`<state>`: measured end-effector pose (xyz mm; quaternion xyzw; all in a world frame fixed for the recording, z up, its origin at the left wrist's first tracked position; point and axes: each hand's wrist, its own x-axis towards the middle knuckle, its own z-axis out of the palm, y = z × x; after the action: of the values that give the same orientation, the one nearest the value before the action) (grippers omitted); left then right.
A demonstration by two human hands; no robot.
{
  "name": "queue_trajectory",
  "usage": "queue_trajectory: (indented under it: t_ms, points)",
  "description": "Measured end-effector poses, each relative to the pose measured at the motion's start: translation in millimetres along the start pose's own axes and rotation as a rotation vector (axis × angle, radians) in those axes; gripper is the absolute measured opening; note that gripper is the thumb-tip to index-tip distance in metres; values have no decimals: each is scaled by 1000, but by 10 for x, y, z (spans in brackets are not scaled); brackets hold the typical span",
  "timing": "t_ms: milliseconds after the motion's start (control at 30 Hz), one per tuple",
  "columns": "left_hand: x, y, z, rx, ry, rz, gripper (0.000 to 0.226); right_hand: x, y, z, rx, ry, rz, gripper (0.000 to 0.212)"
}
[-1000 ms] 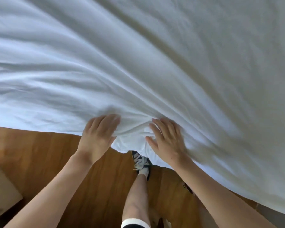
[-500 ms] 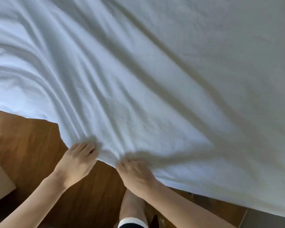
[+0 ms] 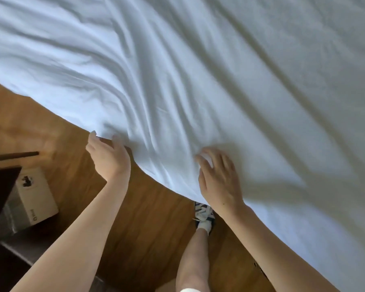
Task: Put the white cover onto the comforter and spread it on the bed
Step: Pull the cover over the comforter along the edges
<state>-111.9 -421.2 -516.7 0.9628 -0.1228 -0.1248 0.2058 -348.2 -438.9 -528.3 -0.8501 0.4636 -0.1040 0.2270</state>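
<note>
The white cover (image 3: 198, 81), with the comforter hidden inside it, fills the upper and right part of the head view. It lies in long diagonal folds. Its near edge runs from the middle left down to the bottom right. My left hand (image 3: 109, 159) is at that edge, fingers curled under the hem and thumb out to the left. My right hand (image 3: 219, 180) lies on top of the cover close to the edge. Its curled fingers pinch a small bunch of fabric at the fingertips. The two hands are about a forearm's length apart.
Wooden floor (image 3: 148, 228) shows below the cover's edge. A white box (image 3: 37, 197) sits on the floor at the left, beside dark furniture (image 3: 0, 190). My leg and a patterned shoe (image 3: 204, 216) stand right by the hanging edge.
My hands have moved apart along the cover's edge, the left one to the left and the right one to the right. The folds now fan out from between them.
</note>
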Motion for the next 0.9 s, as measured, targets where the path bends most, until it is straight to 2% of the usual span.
queue_trajectory:
  t_ms: [67, 133, 200, 300, 400, 467, 533, 567, 600, 667, 733, 800, 900]
  points:
    - [180, 33, 3, -47, -107, -104, 64, 208, -141, 100, -3, -25, -49, 39]
    - [301, 44, 7, -106, -207, -64, 66, 392, -306, 192, 2, -53, -94, 41]
    - [423, 44, 4, -155, -205, -15, 57, 571, -457, 265, 15, -73, -128, 39]
    - [570, 7, 6, -263, -187, -36, 43, 791, -648, 330, 42, -73, -115, 30]
    - [599, 23, -13, -256, -158, -24, 48, 891, -830, 386, 35, -85, -109, 27]
    - [648, 3, -1, -240, -75, -151, 67, 907, -893, 424, 22, -93, -113, 26]
    - [720, -42, 18, -392, -133, -442, 77, 922, -881, 446, 17, -87, -104, 25]
    - [748, -72, 22, -482, -209, -560, 70, 932, -851, 455, 9, -81, -99, 25]
    - [760, -102, 22, -545, -292, -605, 55, 942, -813, 464, 1, -74, -97, 25]
    - [770, -157, 22, -540, -344, -523, 24, 945, -754, 479, -1, -67, -94, 26]
    - [758, -169, 18, -489, -282, -417, 19, 939, -738, 492, -12, -54, -102, 26]
    - [762, -229, 35, -439, -163, -336, 29, 929, -754, 504, -18, -30, -112, 25]
    - [809, -417, -64, -304, 66, -339, 35, 897, -766, 482, 3, 13, -126, 24]
